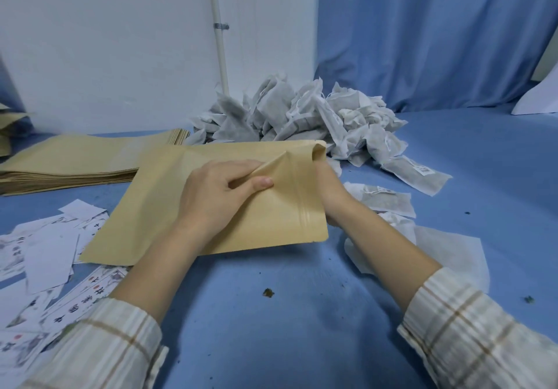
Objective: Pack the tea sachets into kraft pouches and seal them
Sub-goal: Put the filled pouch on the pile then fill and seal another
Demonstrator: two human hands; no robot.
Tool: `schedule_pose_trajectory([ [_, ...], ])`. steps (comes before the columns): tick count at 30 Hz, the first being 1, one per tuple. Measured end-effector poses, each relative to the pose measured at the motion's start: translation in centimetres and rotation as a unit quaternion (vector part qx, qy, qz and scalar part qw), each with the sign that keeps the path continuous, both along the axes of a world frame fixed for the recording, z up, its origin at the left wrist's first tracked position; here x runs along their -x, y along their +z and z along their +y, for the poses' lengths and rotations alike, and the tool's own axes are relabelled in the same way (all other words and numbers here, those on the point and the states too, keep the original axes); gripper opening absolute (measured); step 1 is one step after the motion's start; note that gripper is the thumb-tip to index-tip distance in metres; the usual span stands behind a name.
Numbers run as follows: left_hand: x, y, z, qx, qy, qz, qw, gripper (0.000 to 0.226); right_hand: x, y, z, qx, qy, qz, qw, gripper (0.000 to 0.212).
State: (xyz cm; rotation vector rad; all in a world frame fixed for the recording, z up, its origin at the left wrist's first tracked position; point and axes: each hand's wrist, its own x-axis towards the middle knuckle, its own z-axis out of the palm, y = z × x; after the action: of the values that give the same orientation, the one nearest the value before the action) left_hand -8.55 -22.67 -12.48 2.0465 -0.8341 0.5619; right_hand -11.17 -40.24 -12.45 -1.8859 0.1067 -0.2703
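A flat tan kraft paper pouch [229, 204] lies mid-counter, mouth end raised. The left hand [217, 195] pinches its top flap; the right hand [329, 195], mostly hidden behind the mouth, has an unreadable grip. White fibre tea sachets [302, 116] heap just behind on the blue counter [302, 313].

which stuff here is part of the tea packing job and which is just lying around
Part of the job:
- kraft pouch, held by the left hand and right hand
- tea sachets
- stack of pouches

Lying about:
- printed paper slips
- dry crumbs
- white pipe
- blue curtain
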Motion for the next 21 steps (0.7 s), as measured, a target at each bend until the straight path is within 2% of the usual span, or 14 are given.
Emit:
schedule_pose_trajectory([
  [3,0.0,-0.4,-0.2,0.000,-0.019,0.030,0.999,0.026,0.1,0.5,0.1,0.025,0.091,0.086,0.992,0.027],
  [6,0.0,-0.6,-0.7,-0.026,-0.040,0.065,0.997,0.032,1.2,0.4,-0.1,0.066,0.181,0.162,0.968,0.031],
  [9,-0.4,-0.8,-0.5,-0.046,-0.039,0.093,0.994,0.032,1.6,0.1,-0.9,0.207,0.180,0.116,0.955,0.028],
  [11,-0.8,-0.9,-0.1,-0.043,-0.018,0.096,0.994,0.023,2.1,-0.1,-2.1,0.292,0.136,0.027,0.946,0.011],
  [13,-1.2,-1.1,0.2,-0.048,0.000,0.100,0.994,0.019,3.0,-0.3,-4.2,0.323,0.106,-0.009,0.940,0.013],
  [16,-1.3,-1.2,0.2,-0.060,0.002,0.110,0.992,0.024,4.8,0.0,-7.2,0.391,0.112,0.093,0.909,0.013],
  [19,-1.1,-1.2,0.1,-0.057,-0.004,0.112,0.992,0.033,6.4,0.5,-8.7,0.405,0.165,0.206,0.876,0.029],
  [21,-1.0,-1.2,0.1,-0.057,-0.003,0.113,0.992,0.037,7.0,0.9,-9.0,0.401,0.185,0.233,0.866,0.039],
])
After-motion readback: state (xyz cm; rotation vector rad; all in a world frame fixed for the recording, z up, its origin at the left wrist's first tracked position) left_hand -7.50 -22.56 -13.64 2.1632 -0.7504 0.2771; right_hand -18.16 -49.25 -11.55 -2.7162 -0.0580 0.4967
